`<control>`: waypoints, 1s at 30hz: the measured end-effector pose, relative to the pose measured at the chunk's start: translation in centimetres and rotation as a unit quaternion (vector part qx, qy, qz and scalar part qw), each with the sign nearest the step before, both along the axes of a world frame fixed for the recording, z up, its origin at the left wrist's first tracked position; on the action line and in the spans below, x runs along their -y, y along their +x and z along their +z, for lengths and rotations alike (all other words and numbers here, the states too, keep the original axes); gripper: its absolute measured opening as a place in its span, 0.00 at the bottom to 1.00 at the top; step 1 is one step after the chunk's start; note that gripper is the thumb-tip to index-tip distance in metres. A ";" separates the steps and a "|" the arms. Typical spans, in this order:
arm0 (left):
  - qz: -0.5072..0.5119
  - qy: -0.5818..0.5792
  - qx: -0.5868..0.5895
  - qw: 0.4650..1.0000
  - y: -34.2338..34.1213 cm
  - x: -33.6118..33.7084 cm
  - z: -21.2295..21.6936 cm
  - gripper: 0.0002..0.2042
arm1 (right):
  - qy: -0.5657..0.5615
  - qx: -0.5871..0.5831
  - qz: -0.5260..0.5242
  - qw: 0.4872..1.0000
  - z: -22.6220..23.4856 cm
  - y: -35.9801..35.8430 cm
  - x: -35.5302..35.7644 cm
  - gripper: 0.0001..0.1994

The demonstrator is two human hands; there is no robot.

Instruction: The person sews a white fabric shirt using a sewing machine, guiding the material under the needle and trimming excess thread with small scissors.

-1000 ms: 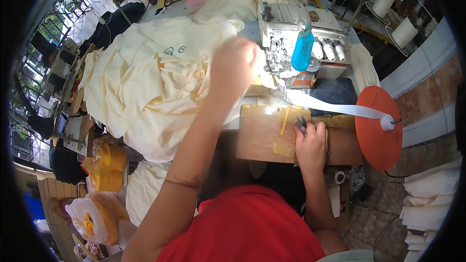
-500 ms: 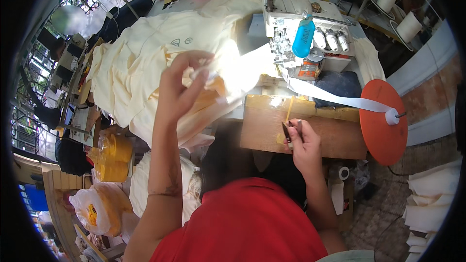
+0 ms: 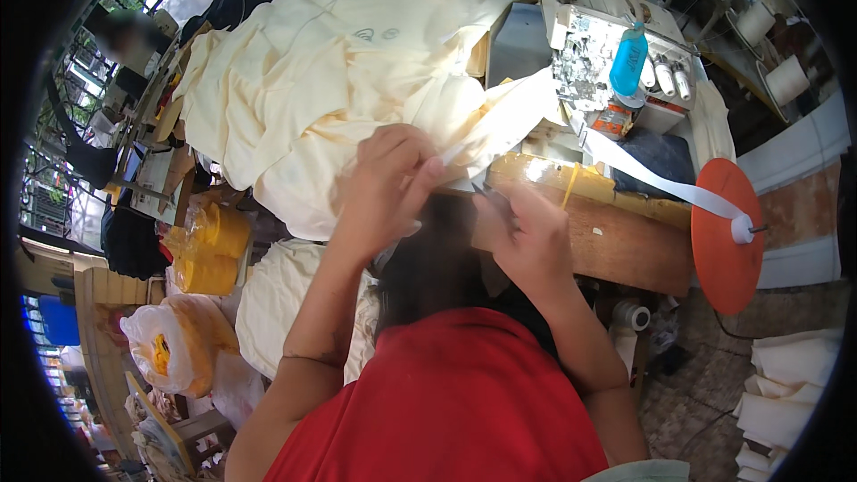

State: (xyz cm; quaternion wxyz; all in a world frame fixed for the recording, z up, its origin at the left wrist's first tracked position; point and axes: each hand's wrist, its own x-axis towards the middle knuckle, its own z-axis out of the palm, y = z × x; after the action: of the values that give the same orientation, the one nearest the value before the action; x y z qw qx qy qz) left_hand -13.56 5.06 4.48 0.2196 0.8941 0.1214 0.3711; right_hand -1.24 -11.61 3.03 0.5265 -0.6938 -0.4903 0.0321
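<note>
Cream fabric (image 3: 295, 71) lies in a loose pile over the work table and reaches up to the sewing machine (image 3: 580, 58). My left hand (image 3: 388, 183) is closed, pinching an edge of this cloth near the table's front. Just to its right, my right hand (image 3: 533, 236) is wrapped round small dark thread snips (image 3: 482, 189); their pointed tips face the left hand. Fingers hide most of the snips, and whether the blades touch the cloth cannot be made out. White tape (image 3: 656, 180) runs from the machine to a reel on an orange disc (image 3: 725, 254).
A brown wooden board (image 3: 625, 245) extends along the table front, below the machine. A blue bottle-shaped thing (image 3: 628, 61) stands at the machine. Thread cones (image 3: 757, 22) are at far right, yellow rolls (image 3: 212, 250) in plastic at left, and folded cream cloth (image 3: 790, 384) at lower right.
My right hand has come left, off the board, with the snips. My left hand has lowered toward it with the cloth. The whole view has shifted slightly.
</note>
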 end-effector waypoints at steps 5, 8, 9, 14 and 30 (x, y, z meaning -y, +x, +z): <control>0.000 -0.098 -0.006 0.995 -0.2 1.8 0.2 0.04 | 0.035 0.124 -0.036 0.991 -1.2 -0.3 -3.5 0.08; -0.022 -0.082 -0.007 0.996 -0.3 1.8 0.5 0.04 | 0.044 0.144 -0.032 0.988 -1.4 -0.5 -3.7 0.07; -0.033 -0.074 -0.002 0.997 -0.4 1.7 0.8 0.04 | 0.045 0.145 -0.025 0.988 -1.3 -0.7 -3.6 0.07; -0.003 -0.136 -0.008 0.991 -0.5 0.7 0.6 0.06 | 0.028 0.108 -0.044 0.993 -1.1 -0.4 -2.4 0.07; -0.073 -0.239 0.059 0.967 -1.4 -7.1 8.4 0.10 | -0.167 0.139 -0.205 0.954 -5.6 8.3 5.2 0.07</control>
State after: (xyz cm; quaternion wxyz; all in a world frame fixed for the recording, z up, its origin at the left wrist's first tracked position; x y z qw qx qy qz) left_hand -14.91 12.21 12.89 0.4601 0.7988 0.1277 0.3660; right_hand 7.07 -16.78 -2.58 0.3247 -0.8552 -0.3934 -0.0918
